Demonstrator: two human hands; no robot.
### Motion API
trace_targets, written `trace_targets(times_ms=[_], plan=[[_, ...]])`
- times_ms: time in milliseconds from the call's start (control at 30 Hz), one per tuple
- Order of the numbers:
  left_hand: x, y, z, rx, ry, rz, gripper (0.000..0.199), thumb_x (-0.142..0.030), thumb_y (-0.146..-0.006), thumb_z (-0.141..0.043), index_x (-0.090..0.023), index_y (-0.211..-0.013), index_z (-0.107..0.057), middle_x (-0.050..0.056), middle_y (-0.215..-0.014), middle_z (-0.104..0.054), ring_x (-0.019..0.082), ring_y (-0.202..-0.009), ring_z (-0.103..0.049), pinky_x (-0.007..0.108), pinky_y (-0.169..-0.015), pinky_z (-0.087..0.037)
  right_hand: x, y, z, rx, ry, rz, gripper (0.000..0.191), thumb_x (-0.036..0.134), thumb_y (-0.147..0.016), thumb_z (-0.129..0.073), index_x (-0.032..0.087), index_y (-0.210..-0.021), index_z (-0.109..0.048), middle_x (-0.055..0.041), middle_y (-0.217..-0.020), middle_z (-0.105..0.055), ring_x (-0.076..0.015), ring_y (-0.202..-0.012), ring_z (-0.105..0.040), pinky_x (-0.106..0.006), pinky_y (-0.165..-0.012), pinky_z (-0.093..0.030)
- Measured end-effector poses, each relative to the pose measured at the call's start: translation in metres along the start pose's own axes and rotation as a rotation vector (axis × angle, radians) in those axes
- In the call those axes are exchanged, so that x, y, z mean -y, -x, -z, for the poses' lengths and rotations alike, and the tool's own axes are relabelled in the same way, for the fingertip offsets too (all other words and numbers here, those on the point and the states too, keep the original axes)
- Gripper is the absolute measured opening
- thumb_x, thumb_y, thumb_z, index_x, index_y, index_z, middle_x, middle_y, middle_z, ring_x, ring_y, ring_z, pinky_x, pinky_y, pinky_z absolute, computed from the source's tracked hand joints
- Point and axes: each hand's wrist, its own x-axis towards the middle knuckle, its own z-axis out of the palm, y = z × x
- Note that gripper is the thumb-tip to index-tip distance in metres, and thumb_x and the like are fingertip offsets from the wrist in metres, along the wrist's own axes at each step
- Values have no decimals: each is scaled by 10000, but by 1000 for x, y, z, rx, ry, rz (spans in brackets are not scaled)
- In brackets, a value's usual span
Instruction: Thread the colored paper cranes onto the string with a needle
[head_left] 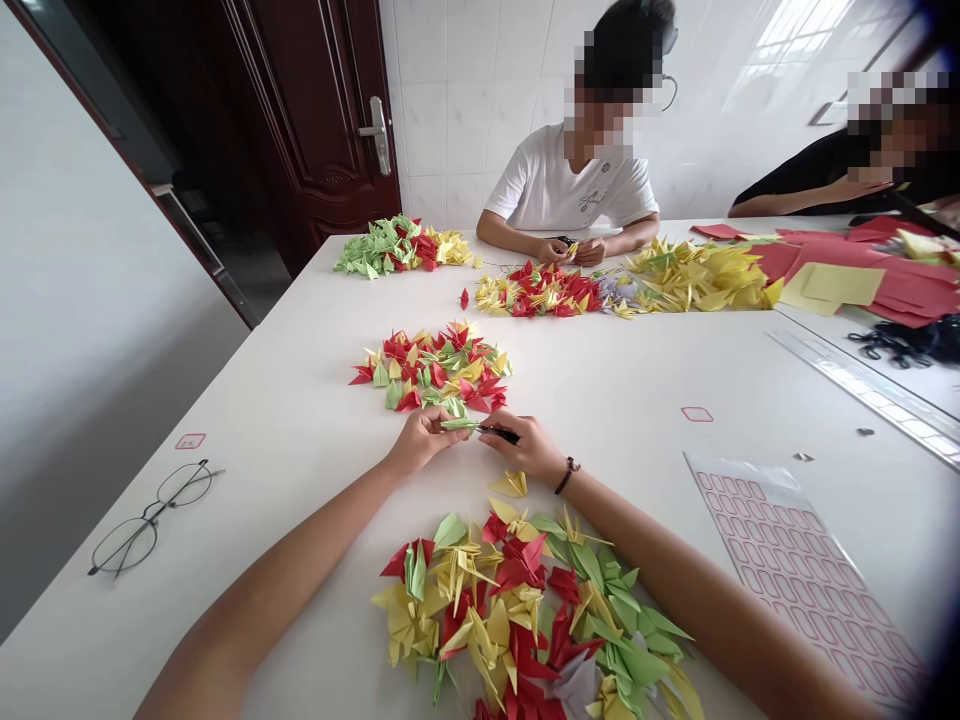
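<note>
Forearms stretch out over the white table, my left hand and right hand close together, both pinched shut. Left fingers grip a green folded paper crane; right fingers hold a slim black implement, too small to tell what kind, against the green paper. A yellow paper crane lies just below my hands, beside a heap of red, yellow and green paper cranes, and another heap sits just ahead
</note>
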Motion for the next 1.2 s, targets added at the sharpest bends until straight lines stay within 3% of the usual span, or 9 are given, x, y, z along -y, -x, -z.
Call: trace_targets(times_ms=[267, 1200], plan=[[-1, -1, 2, 28, 35, 35, 318, -341, -576, -717, -142, -621, -473, -17, -590, -568, 143, -631, -598, 233, -559, -386, -1, 1, -1, 4, -7, 14, 210, 368, -803, -495, 176, -825, -580, -40, -713, -626, -125, -577, -527, -235, -562, -408], [-3, 0, 1, 24, 12, 35, 326, -362, -580, -710, -146, -610, -467, -7, -584, -582, 147, -639, -597, 233, -548, -378, 2, 0, 1, 4, -19, 13, 231, 383, -805, -481, 175, -747, -564, -13, -616, -574, -106, -520, -454, -223, -519, -375]])
